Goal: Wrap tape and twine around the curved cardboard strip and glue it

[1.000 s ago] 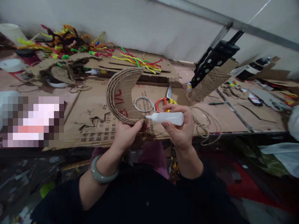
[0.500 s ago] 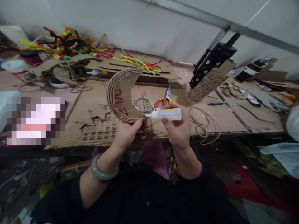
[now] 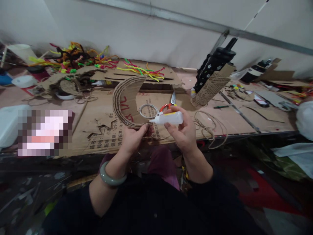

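Grips the crescent (image 3: 121, 103) by its lower end in the left hand (image 3: 133, 138), above the carton (image 3: 97, 101) on the worktop (image 3: 234, 119). Pinches the bottle (image 3: 171, 118) in the right hand (image 3: 185, 134), with its nozzle (image 3: 152, 121) at the crescent's lower tip. Has ring (image 3: 141, 112), scissors (image 3: 173, 98) and twine (image 3: 211, 88) right of the crescent, pipe cleaners (image 3: 141, 71) behind it.

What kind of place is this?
Probably a craft workshop: there's a big spool of twine, a pile of bright fuzzy strings, and a cardboard crescent held in the left hand.
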Tool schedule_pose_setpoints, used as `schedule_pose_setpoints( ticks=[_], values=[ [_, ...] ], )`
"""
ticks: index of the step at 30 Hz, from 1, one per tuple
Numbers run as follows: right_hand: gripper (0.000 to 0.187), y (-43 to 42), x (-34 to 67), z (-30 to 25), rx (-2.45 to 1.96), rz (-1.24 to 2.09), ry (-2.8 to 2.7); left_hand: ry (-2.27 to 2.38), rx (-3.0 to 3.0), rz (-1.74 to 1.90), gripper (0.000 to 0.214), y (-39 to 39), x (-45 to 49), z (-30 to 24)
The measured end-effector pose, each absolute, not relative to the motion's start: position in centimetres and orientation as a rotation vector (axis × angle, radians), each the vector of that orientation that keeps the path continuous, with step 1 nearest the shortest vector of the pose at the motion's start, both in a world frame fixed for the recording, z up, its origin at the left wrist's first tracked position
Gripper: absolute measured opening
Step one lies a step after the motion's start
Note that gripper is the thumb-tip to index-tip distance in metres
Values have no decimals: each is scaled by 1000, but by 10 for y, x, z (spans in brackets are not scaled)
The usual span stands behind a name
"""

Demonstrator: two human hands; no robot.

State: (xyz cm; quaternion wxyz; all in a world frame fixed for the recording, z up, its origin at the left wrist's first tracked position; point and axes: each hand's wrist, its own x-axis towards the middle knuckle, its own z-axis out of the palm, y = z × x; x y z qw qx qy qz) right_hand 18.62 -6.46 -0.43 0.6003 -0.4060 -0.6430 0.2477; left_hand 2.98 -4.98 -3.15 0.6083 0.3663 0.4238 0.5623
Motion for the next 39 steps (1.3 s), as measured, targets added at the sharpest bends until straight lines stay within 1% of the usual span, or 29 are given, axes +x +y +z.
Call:
schedule_pose_setpoints(
  ticks=[5,9,14,18,22,31,35,39],
  values=[
    [45,-62,190,0,-1012,543,-1589,971,833,1297,24,-49,31,-29],
    [49,-62,188,-2,-1001,527,-1529,959,857,1295,26,-48,30,-30],
    [39,-57,180,-9,-884,577,-1438,922,905,1292,27,-47,29,-33],
    [40,-51,178,-12,-896,552,-1380,913,904,1311,26,-48,29,-32],
    [36,-49,179,-11,-960,464,-1404,913,870,1323,21,-48,31,-29],
    [26,-51,180,-8,-974,388,-1413,866,849,1312,24,-47,31,-30],
    [25,-47,182,-10,-1007,362,-1420,868,849,1312,26,-48,30,-30],
    [26,-47,182,-10,-998,345,-1402,877,854,1308,23,-49,31,-30]
  ],
)
